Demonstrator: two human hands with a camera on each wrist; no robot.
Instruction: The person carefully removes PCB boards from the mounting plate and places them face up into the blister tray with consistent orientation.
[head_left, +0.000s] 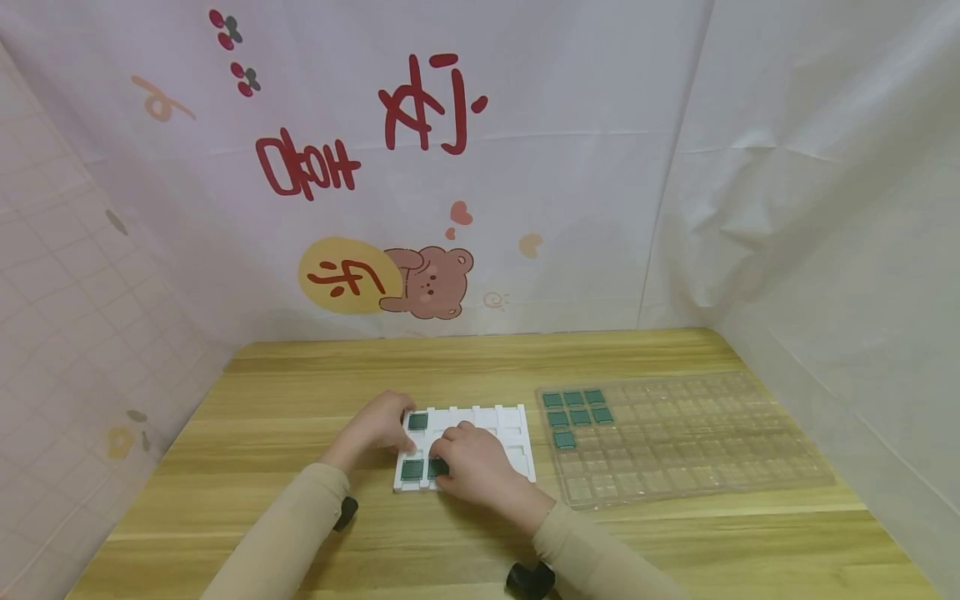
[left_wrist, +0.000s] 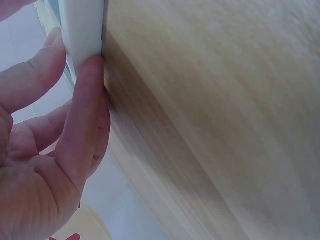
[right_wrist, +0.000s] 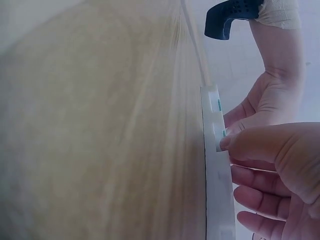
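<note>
My left hand [head_left: 382,423] grips the left edge of a white compartment tray [head_left: 487,419]. In the left wrist view, its thumb lies along the tray's rim [left_wrist: 85,35] and its fingers bend against the side. The right hand [head_left: 480,465] pinches a green square chip [head_left: 437,468] at a front-row pocket, second from the left; the fingers partly cover it. Beside it, another green chip [head_left: 412,471] sits in the front left pocket. A further chip [head_left: 417,422] lies in the back left pocket. From the right wrist view, the thumb and fingers [right_wrist: 260,180] are at the tray's edge.
To the right lies a clear plastic tray [head_left: 697,442] with many pockets. Several green chips [head_left: 577,417] fill its back left corner. The wooden table [head_left: 315,375] meets a white printed curtain [head_left: 570,167] behind. Black straps are on both wrists.
</note>
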